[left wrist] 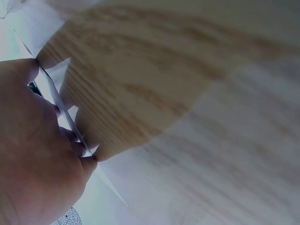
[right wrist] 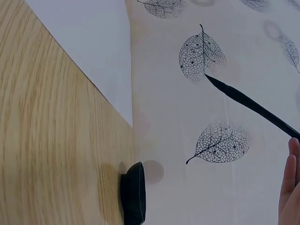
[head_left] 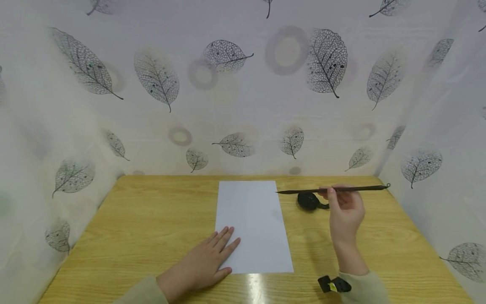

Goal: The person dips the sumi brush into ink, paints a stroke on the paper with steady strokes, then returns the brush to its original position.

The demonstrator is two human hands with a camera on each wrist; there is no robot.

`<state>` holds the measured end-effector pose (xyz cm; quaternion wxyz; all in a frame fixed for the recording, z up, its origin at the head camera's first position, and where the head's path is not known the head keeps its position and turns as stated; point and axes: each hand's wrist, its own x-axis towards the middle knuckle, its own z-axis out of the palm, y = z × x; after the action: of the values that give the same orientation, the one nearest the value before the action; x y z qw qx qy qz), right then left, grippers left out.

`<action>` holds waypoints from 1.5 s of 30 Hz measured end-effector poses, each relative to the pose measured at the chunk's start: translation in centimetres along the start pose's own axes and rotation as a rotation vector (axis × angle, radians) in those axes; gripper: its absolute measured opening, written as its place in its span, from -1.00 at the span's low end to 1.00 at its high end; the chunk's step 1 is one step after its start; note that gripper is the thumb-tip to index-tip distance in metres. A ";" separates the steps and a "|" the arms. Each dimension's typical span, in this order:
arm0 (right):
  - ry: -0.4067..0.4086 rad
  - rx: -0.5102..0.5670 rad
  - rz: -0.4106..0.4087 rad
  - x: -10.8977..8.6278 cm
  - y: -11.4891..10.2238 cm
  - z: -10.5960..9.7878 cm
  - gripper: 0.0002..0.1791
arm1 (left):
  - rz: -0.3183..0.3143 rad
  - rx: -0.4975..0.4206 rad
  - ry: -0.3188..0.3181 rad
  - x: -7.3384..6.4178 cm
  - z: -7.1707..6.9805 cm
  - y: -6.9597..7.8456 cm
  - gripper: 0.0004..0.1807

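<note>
Pinches a dark brush (head_left: pixel 303 191) nearly level in the raised right hand (head_left: pixel 346 213), near a black dish (head_left: pixel 308 202). Rests the left hand (head_left: pixel 205 261), with fingers spread, on the left edge of the white paper (head_left: pixel 252 219). Has wooden table (head_left: pixel 152 223) to either side, with a narrow strip beyond.

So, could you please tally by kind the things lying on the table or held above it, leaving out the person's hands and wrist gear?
White paper sheet: 1
Dark brush: 1
Black dish: 1
Total: 3
</note>
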<state>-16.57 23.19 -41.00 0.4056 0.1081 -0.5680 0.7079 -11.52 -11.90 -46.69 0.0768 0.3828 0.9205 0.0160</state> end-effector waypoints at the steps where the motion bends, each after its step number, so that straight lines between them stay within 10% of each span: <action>1: 0.000 -0.006 0.000 0.0 0.0 0.1 -0.87 | -0.004 -0.002 -0.006 0.0 0.0 0.0 -0.22; 45: -0.128 -0.058 0.104 -2.9 3.3 4.1 -0.91 | -0.018 0.009 -0.022 0.1 0.1 0.1 -0.21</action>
<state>-18.23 18.16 -43.77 0.3341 0.1118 -0.6179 0.7029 -11.51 -11.78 -46.79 0.0856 0.3750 0.9230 0.0071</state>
